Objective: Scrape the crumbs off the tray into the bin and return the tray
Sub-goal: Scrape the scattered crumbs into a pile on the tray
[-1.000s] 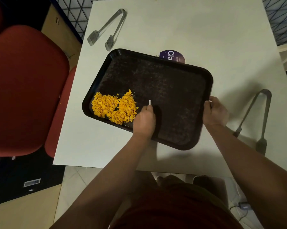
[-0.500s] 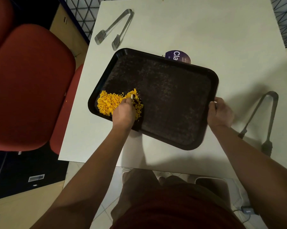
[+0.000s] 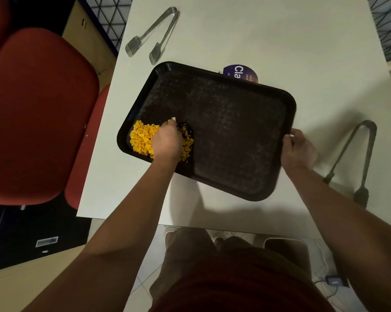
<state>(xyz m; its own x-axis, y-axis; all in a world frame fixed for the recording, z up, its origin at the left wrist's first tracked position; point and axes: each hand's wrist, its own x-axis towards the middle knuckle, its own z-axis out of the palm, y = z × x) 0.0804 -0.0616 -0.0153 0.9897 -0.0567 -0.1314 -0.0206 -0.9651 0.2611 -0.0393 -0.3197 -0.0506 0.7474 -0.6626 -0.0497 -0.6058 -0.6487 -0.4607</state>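
Note:
A black rectangular tray [image 3: 223,113] lies skewed on the white table [image 3: 268,37]. A heap of yellow-orange crumbs [image 3: 141,138] is bunched in the tray's near-left corner. My left hand [image 3: 167,143] rests over the right part of the heap, closed on a small pale scraper [image 3: 173,119] whose tip shows above the fingers. My right hand [image 3: 299,149] grips the tray's right rim. A pale bin [image 3: 284,246] shows on the floor beneath the table's near edge, mostly hidden by my body.
Metal tongs [image 3: 154,34] lie at the table's far left; a second pair of tongs [image 3: 354,158] lies right of the tray. A purple round sticker [image 3: 240,73] peeks from behind the tray. A red chair [image 3: 36,113] stands close to the table's left edge.
My left hand swept leftward across the tray into the crumbs, pushing the heap tighter into the near-left corner. My right hand kept its grip on the tray's right rim.

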